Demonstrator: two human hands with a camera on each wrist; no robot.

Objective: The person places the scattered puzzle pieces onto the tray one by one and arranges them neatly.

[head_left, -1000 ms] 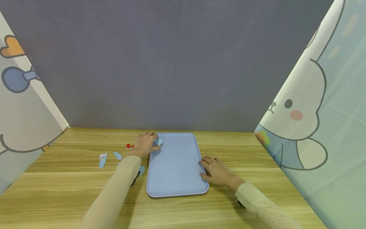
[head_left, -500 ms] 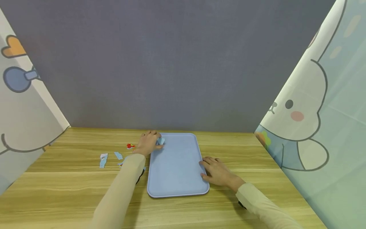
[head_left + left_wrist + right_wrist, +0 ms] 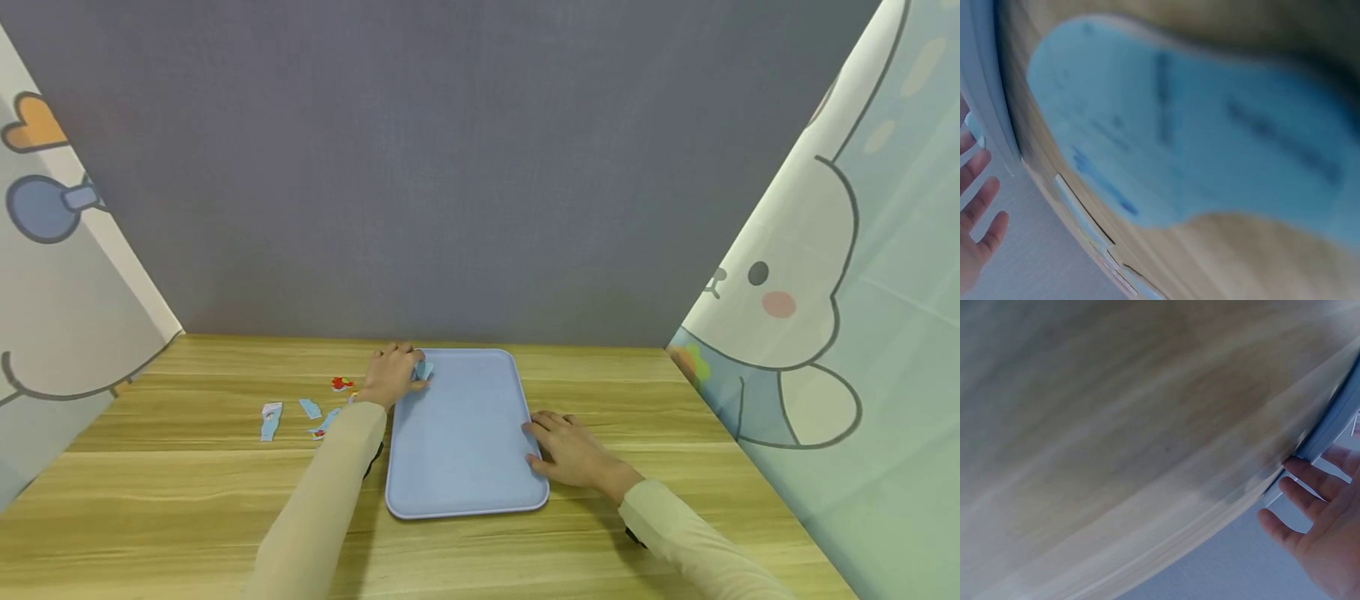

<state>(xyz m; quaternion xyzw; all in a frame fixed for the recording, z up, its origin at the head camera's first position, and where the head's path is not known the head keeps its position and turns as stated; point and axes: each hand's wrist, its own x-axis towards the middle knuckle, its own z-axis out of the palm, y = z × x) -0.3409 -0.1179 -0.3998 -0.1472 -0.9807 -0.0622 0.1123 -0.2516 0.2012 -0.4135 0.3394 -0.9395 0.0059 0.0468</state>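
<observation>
A small pale-blue piece (image 3: pixel 425 371), partly hidden, is at the far left corner of a flat, rounded-corner light-blue tray (image 3: pixel 467 442).

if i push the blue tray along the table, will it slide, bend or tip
The blue tray looks likelier to slide than tip, being broad, low and flat on the table. It seems fairly stiff, since its rim shows no sag. The right hand at its edge might stop a rightward push.

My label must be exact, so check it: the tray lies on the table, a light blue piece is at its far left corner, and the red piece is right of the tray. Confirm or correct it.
Wrong side: the head view shows the red piece left of the tray. The rest stands.
</observation>
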